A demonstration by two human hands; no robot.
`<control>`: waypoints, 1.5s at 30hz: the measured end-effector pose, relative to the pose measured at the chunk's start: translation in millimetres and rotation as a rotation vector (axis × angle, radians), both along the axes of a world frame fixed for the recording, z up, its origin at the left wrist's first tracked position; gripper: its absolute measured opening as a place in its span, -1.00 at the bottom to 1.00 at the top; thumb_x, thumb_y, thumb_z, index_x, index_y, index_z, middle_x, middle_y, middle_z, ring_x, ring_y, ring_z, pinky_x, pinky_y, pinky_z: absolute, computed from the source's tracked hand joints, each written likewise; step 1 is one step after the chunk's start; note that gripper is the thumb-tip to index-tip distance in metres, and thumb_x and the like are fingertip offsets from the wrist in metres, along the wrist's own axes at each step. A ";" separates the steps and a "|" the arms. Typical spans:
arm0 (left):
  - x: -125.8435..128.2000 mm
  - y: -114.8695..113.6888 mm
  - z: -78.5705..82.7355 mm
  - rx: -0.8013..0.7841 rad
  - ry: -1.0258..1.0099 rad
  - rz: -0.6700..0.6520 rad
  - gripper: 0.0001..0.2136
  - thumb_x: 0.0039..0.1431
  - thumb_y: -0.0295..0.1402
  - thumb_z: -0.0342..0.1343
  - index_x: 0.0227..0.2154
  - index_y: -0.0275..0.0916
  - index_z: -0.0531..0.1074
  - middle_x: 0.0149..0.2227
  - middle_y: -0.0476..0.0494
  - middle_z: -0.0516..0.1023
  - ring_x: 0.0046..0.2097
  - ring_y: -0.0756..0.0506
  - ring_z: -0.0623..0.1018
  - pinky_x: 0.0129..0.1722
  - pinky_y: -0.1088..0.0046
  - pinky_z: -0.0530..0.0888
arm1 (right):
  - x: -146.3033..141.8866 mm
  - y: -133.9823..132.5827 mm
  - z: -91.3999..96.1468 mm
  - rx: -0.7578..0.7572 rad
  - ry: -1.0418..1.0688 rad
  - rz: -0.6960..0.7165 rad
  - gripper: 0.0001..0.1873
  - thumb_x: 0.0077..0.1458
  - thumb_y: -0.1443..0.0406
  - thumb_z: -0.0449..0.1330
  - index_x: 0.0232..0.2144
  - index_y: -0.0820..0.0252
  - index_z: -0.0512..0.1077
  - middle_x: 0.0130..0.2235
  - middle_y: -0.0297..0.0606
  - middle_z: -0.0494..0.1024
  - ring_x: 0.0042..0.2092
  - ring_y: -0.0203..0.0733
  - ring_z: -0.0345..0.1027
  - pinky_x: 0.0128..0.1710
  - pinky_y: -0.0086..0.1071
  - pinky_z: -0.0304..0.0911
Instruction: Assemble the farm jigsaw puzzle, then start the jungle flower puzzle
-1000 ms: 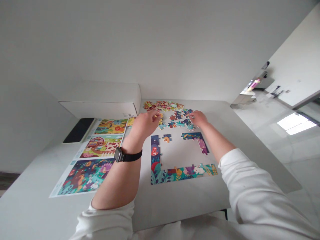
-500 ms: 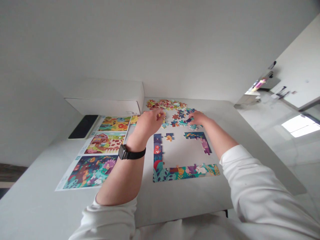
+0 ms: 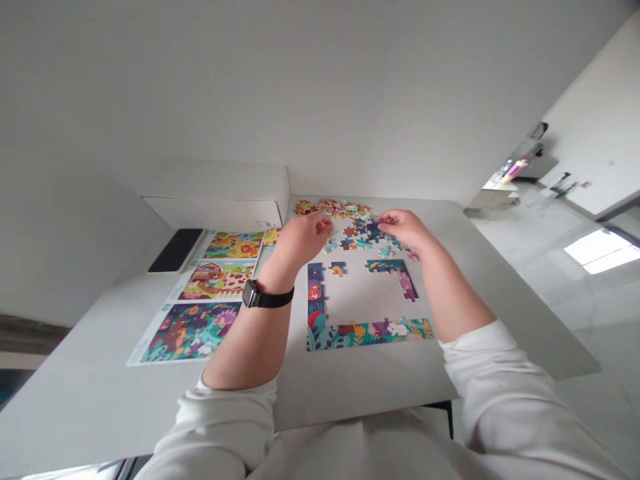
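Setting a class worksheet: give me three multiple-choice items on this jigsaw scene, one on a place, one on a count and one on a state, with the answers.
1. Where is the black wristwatch?
A. On the left wrist
B. On the right wrist
C. On top of the white box

2. How many pictures does the printed sheet show?
A. Two
B. Three
C. Five

3. What state is the jigsaw border in?
A. A fully closed frame
B. An open frame with a gap on its far side
C. Broken up into separate loose pieces

Answers:
1. A, the strap circles the left wrist.
2. B, three scenes are stacked down the sheet.
3. B, joined pieces run along three sides, but the far side is interrupted.
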State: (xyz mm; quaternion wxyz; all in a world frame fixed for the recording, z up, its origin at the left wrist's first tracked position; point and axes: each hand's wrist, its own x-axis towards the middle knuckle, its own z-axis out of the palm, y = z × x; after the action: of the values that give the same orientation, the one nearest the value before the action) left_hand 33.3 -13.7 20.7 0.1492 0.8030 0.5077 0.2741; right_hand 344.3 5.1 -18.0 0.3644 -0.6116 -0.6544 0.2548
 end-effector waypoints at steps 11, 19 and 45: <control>-4.4 -28.8 -6.2 -0.057 -0.164 -0.126 -0.71 0.36 -0.12 0.11 -0.18 -0.21 0.62 -0.24 -0.16 0.72 -0.23 -0.11 0.60 -0.22 0.43 0.43 | -53.7 -51.8 10.7 0.007 0.305 0.134 -0.69 0.10 0.09 0.46 -0.17 0.12 0.63 -0.31 -0.28 0.65 -0.28 -0.19 0.55 -0.26 -0.33 0.51; 2.1 -12.2 -31.6 -0.283 -0.366 -0.231 -0.75 0.36 -0.15 0.12 -0.15 -0.23 0.55 -0.27 -0.17 0.70 -0.34 -0.03 0.59 -0.32 0.46 0.46 | -70.7 -48.0 2.4 -0.062 0.318 0.233 -0.80 0.14 0.16 0.47 -0.22 0.08 0.63 -0.33 -0.29 0.66 -0.31 -0.20 0.57 -0.26 -0.31 0.55; -6.5 3.5 -44.5 -0.230 -0.210 -0.154 -0.80 0.35 -0.27 0.10 -0.35 -0.21 0.53 -0.39 -0.09 0.68 -0.35 -0.06 0.63 -0.34 0.47 0.42 | -83.2 -48.6 -18.9 0.155 -0.078 0.360 -0.48 0.13 0.31 0.43 0.14 0.05 0.50 0.02 -0.19 0.63 -0.02 -0.04 0.53 0.02 -0.15 0.47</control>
State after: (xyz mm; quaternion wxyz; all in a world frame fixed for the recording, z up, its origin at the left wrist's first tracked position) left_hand 26.8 -10.2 -23.8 0.3130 0.7843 0.4541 0.2842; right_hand 261.1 -43.4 -36.8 0.3335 -0.4640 -0.7845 0.2409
